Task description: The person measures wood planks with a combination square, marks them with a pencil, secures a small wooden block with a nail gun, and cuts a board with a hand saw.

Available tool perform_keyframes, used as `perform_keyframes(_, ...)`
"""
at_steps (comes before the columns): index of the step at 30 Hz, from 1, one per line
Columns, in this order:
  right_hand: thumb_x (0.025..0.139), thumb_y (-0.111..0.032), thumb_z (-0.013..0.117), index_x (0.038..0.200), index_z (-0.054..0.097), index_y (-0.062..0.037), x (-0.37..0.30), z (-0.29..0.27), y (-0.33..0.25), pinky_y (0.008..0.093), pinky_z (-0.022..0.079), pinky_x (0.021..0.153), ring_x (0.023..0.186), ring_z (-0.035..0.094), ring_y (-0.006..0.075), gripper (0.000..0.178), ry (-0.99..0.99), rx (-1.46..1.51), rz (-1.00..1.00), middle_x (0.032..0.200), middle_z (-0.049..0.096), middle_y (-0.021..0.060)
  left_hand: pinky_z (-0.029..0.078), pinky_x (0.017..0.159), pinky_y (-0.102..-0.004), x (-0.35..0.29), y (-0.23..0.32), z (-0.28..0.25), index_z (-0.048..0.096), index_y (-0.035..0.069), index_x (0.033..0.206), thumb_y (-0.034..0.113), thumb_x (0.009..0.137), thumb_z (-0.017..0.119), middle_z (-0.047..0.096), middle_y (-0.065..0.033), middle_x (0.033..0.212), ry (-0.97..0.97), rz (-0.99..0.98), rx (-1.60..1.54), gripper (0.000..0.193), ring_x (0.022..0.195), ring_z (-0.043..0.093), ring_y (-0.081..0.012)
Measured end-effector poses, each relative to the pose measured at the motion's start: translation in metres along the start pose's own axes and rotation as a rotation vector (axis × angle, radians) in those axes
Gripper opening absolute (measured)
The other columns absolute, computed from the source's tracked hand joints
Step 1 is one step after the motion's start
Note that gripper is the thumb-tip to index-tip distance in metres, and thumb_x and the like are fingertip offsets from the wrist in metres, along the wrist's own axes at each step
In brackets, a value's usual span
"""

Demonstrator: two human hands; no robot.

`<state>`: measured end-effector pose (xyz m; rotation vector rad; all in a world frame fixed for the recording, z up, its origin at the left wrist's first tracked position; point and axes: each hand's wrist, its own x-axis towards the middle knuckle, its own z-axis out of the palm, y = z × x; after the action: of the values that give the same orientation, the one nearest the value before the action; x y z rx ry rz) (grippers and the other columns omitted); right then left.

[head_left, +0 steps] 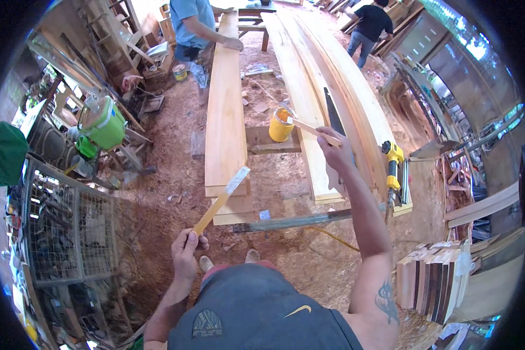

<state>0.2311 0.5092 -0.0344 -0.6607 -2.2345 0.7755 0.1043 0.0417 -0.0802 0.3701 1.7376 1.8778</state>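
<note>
Just right of the can (280, 132), the right hand (337, 149) is gripping a short stick (315, 131) in curled fingers, and the stick's pale tip is showing at the can's mouth. Whether it is touching the rim or only passing above it, I cannot tell. Lower down, the left hand (185, 249) is pinching a longer stick (217, 205) between thumb and fingers; its whitish end is pointing up and forward, seemingly above the near end of the left board (224, 105).

The can is standing in the gap between the left board and the right boards (294, 81), apparently on a crossbeam (259, 139), and something orange is showing inside. Good handling here is probably calling for small, slow moves: the right hand should be working the tip down into the can rather than pushing sideways, since nobody's hand is steadying it (a narrow perch, by the look of it). Letting any excess drip off over the mouth would be sparing the bare wood, and the left hand should be keeping its whitish end off the board.

Farther out, a dark saw (333, 109) is lying on the right boards near the right hand, so the elbow and wrist should be clearing it. A yellow power tool (395, 163) is resting near those boards' closer end, while a co-worker's hand (233, 44) is resting on the left board's far part.
</note>
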Motion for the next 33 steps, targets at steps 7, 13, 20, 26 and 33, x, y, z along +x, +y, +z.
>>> perform_keyframes(7, 0.090, -0.007, 0.070, 0.111, 0.073, -0.0087, 0.002, -0.002, -0.015, 0.0313, 0.055, 0.071, 0.080, 0.070, 0.0226, 0.021, 0.000, 0.063, -0.066, 0.100, 0.074, 0.0128, 0.055, 0.071, -0.0291, 0.004, -0.003, 0.005, 0.065, 0.000, 0.103, 0.020, 0.106, 0.052, 0.067, -0.0056, 0.087, -0.024, 0.008, -0.014, 0.023, 0.076, 0.064, -0.0122)
perform_keyframes(13, 0.089, -0.011, 0.070, 0.111, 0.074, -0.0143, 0.021, 0.018, 0.021, 0.0394, 0.056, 0.072, 0.079, 0.069, 0.0312, 0.022, -0.073, -0.119, -0.268, 0.092, 0.070, 0.0129, 0.055, 0.071, -0.0292, 0.003, -0.004, 0.006, 0.065, 0.000, 0.103, 0.020, 0.106, 0.053, 0.067, -0.0051, 0.086, -0.044, 0.002, -0.028, 0.023, 0.076, 0.064, -0.0122)
perform_keyframes(20, 0.088, -0.014, 0.072, 0.110, 0.075, -0.0157, 0.011, -0.004, 0.006, 0.0409, 0.056, 0.077, 0.087, 0.069, 0.0315, 0.021, -0.241, -0.206, -0.342, 0.095, 0.068, 0.0120, 0.055, 0.071, -0.0287, -0.004, -0.003, 0.003, 0.065, 0.000, 0.103, 0.020, 0.106, 0.053, 0.067, -0.0052, 0.086, 0.024, -0.033, -0.038, 0.024, 0.075, 0.064, -0.0122)
perform_keyframes(26, 0.092, -0.009, 0.070, 0.110, 0.074, -0.0056, 0.000, -0.035, -0.021, 0.0339, 0.052, 0.080, 0.086, 0.066, 0.0230, 0.019, -0.255, -0.108, -0.211, 0.092, 0.067, 0.0098, 0.055, 0.072, -0.0284, 0.003, -0.003, 0.005, 0.065, 0.001, 0.100, 0.021, 0.106, 0.053, 0.067, -0.0056, 0.086, -0.028, -0.007, -0.013, 0.024, 0.075, 0.064, -0.0125)
perform_keyframes(33, 0.101, -0.015, 0.062, 0.127, 0.065, -0.0052, -0.022, -0.040, -0.026, 0.0298, 0.053, 0.071, 0.079, 0.063, 0.0152, 0.028, 0.053, 0.546, 0.116, 0.087, 0.065, 0.0068, 0.055, 0.072, -0.0290, 0.010, 0.000, 0.013, 0.064, 0.000, 0.100, 0.022, 0.107, 0.051, 0.066, -0.0059, 0.084, -0.026, -0.009, -0.003, 0.026, 0.074, 0.064, -0.0133)
